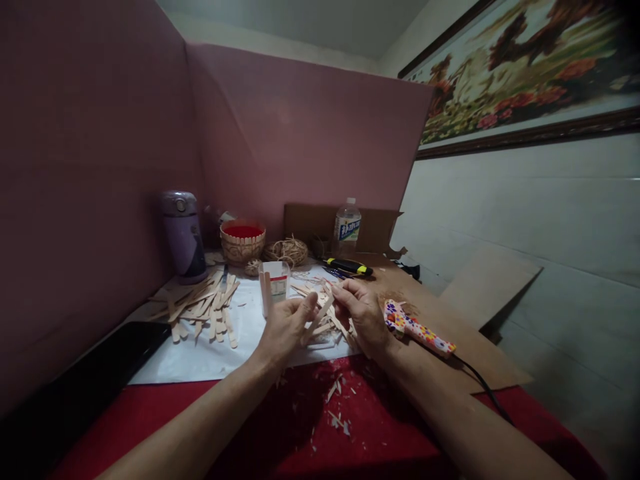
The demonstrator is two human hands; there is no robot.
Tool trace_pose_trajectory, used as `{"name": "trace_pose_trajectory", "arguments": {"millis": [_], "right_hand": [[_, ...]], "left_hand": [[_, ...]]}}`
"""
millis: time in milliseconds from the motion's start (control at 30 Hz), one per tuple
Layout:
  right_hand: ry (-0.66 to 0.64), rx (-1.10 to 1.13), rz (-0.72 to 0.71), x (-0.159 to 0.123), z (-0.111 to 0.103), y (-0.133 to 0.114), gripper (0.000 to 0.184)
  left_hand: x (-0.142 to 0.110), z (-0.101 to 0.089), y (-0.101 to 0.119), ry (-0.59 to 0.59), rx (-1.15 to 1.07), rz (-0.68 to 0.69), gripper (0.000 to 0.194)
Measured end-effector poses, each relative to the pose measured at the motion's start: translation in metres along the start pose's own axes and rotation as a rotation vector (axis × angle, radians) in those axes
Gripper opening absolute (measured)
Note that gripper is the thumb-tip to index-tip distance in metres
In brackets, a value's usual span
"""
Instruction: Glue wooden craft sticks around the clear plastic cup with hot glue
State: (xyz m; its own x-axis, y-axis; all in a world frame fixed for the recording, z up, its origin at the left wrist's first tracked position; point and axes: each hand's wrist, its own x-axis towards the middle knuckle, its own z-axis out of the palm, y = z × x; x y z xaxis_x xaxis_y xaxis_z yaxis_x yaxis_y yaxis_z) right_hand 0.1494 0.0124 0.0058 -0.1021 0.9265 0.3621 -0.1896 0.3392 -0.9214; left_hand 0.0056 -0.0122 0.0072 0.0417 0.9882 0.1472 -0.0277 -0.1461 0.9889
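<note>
A pale wooden craft stick [321, 316] slants between my two hands above the middle of the table. My left hand [285, 327] is closed at the lower part of the stick, its thumb raised along the near side. The thumb and fingers of my right hand [361, 313] pinch the stick's upper end. Just behind my left hand stands a clear plastic container [281, 285] with a red and white label and craft sticks attached to its side. Beneath my hands lie more loose sticks [330, 327], partly hidden by them.
At left a pile of craft sticks [207, 303] lies on white paper [200, 363], near a purple bottle [184, 240]. Behind are a stick-covered bowl [243, 245], twine [287, 251], a water bottle [347, 227] and a yellow-black tool [349, 266]. A flower-patterned glue gun [417, 330] with a cord rests on cardboard.
</note>
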Motion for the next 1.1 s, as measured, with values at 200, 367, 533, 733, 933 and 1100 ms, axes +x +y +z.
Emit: {"name": "trace_pose_trajectory", "arguments": {"millis": [200, 367, 533, 733, 933, 1100], "right_hand": [[0.03, -0.021, 0.005, 0.004, -0.002, 0.006, 0.044], [-0.13, -0.048, 0.06, 0.005, 0.0, 0.012, 0.045], [0.116, -0.04, 0.06, 0.014, -0.01, 0.01, 0.043], [0.057, 0.064, 0.028, 0.014, -0.01, 0.003, 0.042], [-0.043, 0.054, 0.069, 0.009, -0.003, 0.002, 0.042], [0.337, 0.294, 0.009, 0.027, -0.024, 0.002, 0.042]], "left_hand": [[0.0, 0.003, -0.004, -0.172, 0.053, 0.002, 0.04], [0.003, 0.002, -0.007, -0.167, 0.035, 0.042, 0.031], [0.003, 0.003, -0.008, -0.218, -0.024, -0.033, 0.026], [0.005, 0.001, -0.01, -0.17, -0.029, -0.029, 0.036], [0.006, 0.002, -0.013, -0.118, 0.127, 0.017, 0.033], [0.001, 0.0, -0.011, -0.05, 0.437, 0.098, 0.036]]}}
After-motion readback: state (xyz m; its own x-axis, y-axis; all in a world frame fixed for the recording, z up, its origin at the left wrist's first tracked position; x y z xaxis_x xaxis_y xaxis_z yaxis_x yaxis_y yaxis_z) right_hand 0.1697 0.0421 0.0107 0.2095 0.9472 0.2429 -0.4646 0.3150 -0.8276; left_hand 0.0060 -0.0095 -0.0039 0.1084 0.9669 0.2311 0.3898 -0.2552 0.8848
